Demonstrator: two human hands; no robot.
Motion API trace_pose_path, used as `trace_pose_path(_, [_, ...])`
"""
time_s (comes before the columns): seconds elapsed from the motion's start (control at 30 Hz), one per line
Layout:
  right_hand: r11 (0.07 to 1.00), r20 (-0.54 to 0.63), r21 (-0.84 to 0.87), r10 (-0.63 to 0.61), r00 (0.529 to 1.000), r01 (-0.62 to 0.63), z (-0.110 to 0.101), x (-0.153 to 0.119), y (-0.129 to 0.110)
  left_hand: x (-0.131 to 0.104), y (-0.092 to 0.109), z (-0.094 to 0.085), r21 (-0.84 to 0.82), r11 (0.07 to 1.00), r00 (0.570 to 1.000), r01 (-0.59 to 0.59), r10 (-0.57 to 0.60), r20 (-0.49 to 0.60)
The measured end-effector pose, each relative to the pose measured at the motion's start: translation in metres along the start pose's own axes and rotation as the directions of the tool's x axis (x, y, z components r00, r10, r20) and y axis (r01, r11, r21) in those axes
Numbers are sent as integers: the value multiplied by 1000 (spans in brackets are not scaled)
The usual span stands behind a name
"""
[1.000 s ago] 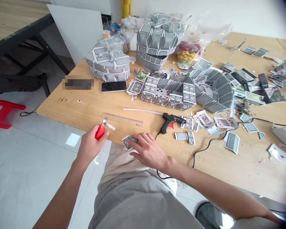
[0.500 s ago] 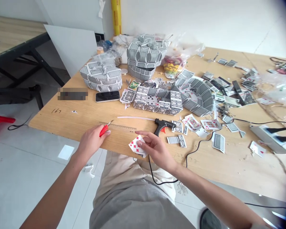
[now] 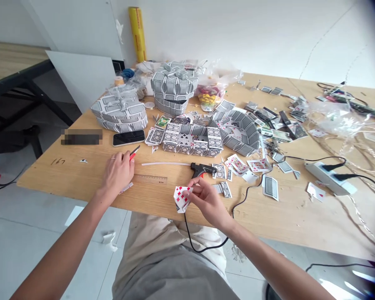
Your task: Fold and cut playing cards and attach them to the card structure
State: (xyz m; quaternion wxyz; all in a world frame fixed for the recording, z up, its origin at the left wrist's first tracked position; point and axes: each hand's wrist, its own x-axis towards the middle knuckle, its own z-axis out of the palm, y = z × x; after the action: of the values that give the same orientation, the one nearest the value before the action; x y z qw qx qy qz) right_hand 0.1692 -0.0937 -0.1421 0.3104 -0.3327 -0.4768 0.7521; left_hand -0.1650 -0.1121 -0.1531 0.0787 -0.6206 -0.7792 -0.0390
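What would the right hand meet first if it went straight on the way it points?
Probably the clear ruler, just past the playing card held in the right hand. Its height above the table is unclear, so it might pass over.

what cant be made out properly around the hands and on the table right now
All in the head view:
- red-handled knife: most of its handle, hidden by the left hand
- playing card: part of its face, covered by the right hand
- clear ruler: numbers too small
- dark item left of the phone: masked by pixelation
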Motion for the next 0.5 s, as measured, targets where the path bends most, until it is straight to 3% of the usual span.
trace_pose_path(0.1, [999,-47,-23,-34,998,33,-12,-5,1,5,-7,20,-26,999,999,25,-26,-29])
trace_pose_path(0.17, [996,-89,-56,-70,994,65,-21,-7,1,5,-9,24,-88,996,998,35,-39,-49])
trace_pose_path(0.23, [991,-126,-89,-107,986,96,-27,-8,-1,3,-5,15,-170,984,994,43,-59,-92])
trace_pose_path(0.33, [980,-138,-128,-171,976,153,-33,-4,-15,1,21,-19,-426,904,987,-15,-55,-151])
trace_pose_path(0.4, [959,-137,-175,-246,960,221,-35,2,-32,6,50,-49,-681,724,994,-109,95,-58])
trace_pose_path(0.43, [942,-154,-202,-301,941,269,-37,6,-43,11,68,-63,-804,586,981,-104,192,12])
trace_pose_path(0.5, [898,-207,-243,-417,885,366,-41,15,-66,26,103,-88,-958,287,897,22,418,146])
